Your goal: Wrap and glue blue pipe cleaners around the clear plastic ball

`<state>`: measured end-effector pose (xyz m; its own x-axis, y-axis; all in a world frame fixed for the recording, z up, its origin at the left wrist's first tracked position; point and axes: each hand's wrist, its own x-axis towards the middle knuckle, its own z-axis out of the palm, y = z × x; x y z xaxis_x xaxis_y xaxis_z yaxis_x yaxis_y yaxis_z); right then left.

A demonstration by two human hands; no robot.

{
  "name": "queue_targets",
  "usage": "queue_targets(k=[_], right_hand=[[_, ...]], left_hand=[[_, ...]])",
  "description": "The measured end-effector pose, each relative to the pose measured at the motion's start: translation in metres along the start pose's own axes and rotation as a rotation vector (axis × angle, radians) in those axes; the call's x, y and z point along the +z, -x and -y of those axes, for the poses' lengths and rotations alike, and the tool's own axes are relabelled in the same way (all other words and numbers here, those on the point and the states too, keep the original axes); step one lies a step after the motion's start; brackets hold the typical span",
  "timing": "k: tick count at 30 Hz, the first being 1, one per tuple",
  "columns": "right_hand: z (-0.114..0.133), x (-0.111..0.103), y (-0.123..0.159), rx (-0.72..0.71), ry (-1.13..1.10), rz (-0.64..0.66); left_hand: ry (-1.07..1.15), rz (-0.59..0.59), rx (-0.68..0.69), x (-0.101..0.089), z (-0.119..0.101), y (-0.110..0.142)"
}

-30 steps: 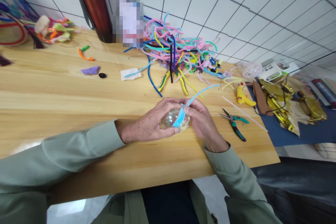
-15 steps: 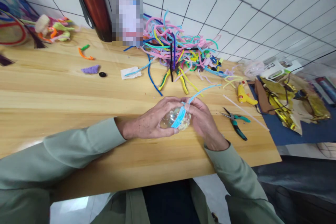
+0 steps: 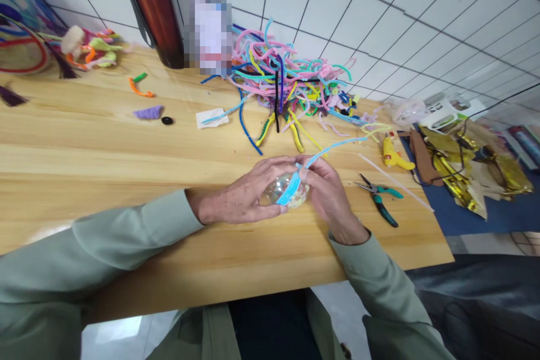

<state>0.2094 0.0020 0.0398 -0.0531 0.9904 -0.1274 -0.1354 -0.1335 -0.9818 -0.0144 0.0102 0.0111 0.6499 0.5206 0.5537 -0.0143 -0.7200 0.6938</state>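
Over the tabletop (image 3: 169,149), the ball (image 3: 277,187) is cupped by the left hand (image 3: 247,191); the blue strip (image 3: 289,190) across it is pinched by the right hand (image 3: 327,188). Tension is best kept even.

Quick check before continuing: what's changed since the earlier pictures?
The blue strip reaches farther right at its free end. Unchanged: the left hand on the clear ball, the right hand pinching the blue strip; the teal pliers and yellow glue gun lie as before.
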Motion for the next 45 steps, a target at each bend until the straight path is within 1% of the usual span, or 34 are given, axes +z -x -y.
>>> queue_targets(k=[3,7,10,14,16,23,27,30,32,34,37,39,41,43,45], right_hand=[[-0.001,0.001,0.001,-0.029,0.025,0.024],[-0.001,0.003,0.003,-0.042,0.083,0.048],[0.000,0.005,0.005,-0.053,0.120,0.068],[0.003,0.007,0.007,-0.083,0.130,0.094],[0.004,0.008,0.008,-0.092,0.130,0.099],[0.003,0.008,0.008,-0.086,0.138,0.092],[0.001,0.007,0.007,-0.093,0.145,0.089],[0.000,0.006,0.006,-0.093,0.150,0.110],[0.000,0.006,0.005,-0.115,0.176,0.133],[0.004,0.006,0.005,-0.197,0.228,0.152],[0.015,0.004,0.009,-0.370,0.357,0.160],[0.023,-0.004,0.016,-0.453,0.464,0.144],[0.027,-0.021,0.022,-0.502,0.582,0.086],[0.028,-0.049,0.027,-0.507,0.693,-0.008],[0.026,-0.082,0.030,-0.453,0.764,-0.105]], left_hand=[[0.082,-0.029,-0.070,-0.001,-0.008,-0.002],[0.241,-0.120,-0.307,-0.001,-0.018,-0.004],[0.351,-0.165,-0.433,0.000,-0.017,-0.006],[0.364,-0.150,-0.531,0.001,-0.012,-0.007],[0.366,-0.117,-0.553,0.000,-0.011,-0.008],[0.304,-0.011,-0.533,-0.009,-0.015,-0.011],[0.326,0.000,-0.514,-0.011,-0.015,-0.010],[0.400,-0.037,-0.551,-0.005,-0.013,-0.006],[0.405,-0.102,-0.578,-0.001,-0.010,-0.004],[0.350,-0.153,-0.594,0.001,-0.007,-0.001],[0.251,-0.234,-0.556,0.001,-0.002,0.001],[0.201,-0.284,-0.547,-0.001,0.001,0.002],[0.150,-0.307,-0.551,-0.003,0.004,0.004],[0.095,-0.307,-0.542,-0.004,0.007,0.005],[0.027,-0.307,-0.517,-0.003,0.009,0.007]])
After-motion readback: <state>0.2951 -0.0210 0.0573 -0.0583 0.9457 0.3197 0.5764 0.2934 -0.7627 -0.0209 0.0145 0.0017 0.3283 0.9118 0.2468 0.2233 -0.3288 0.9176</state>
